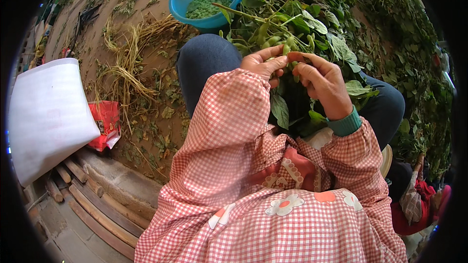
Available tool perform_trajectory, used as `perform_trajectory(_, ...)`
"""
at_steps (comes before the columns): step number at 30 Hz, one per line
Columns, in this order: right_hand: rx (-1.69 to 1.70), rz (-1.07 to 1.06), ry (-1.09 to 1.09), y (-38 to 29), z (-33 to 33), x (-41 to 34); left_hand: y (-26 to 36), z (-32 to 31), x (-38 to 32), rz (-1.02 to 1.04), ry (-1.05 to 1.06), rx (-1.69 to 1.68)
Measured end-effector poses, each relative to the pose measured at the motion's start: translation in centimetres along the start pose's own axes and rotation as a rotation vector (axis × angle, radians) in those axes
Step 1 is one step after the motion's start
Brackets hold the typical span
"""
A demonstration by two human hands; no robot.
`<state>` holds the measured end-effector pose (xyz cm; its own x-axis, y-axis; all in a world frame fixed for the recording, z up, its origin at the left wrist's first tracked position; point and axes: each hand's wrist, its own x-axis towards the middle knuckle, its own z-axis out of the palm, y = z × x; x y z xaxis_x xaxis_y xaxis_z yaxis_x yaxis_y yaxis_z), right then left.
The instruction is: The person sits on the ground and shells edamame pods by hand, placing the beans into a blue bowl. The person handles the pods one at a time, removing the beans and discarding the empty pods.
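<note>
Both hands meet above my lap at a cluster of green bean pods [287, 45] on a leafy stalk. My left hand [265, 64] pinches a pod between thumb and fingers. My right hand [321, 78] has its thumb and forefinger closed at the lower end of the same pods, touching close to my left fingertips. The stalk [248, 15] with its leaves [310, 23] lies across the top of my lap, and more leaves hang between my knees. Beyond my left knee stands a blue plastic basin [179, 5], partly filled with small shelled green beans [208, 6].
A big heap of leafy bean plants [384, 36] spreads ahead and right. Dry stalks [128, 54] litter the ground at left, near a red packet [106, 124], a white sack-like object [51, 113] and wooden poles [106, 219]. Another person [416, 204] sits at lower right.
</note>
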<state>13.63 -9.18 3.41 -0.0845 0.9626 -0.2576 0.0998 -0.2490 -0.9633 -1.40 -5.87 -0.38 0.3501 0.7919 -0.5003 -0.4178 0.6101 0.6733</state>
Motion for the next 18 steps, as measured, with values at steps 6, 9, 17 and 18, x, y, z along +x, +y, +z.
perform_trajectory(6, -0.444, -0.035, -0.08, -0.9, -1.8, 3.0, 0.3, 0.6, -0.5, 0.021, 0.065, 0.23)
perform_trajectory(9, -0.265, 0.084, -0.237, -1.0, -2.1, 3.6, 0.7, 0.5, -0.7, 0.03, 0.025, 0.264)
perform_trajectory(17, -0.046, 0.253, -0.21, -1.6, -2.0, 3.1, -0.6, 0.1, 0.0, 0.382, 0.06, 0.535)
perform_trajectory(18, -0.018, 0.261, -0.201, -1.6, -2.0, 3.1, -0.6, 0.0, 0.1, 0.406, 0.05, 0.563)
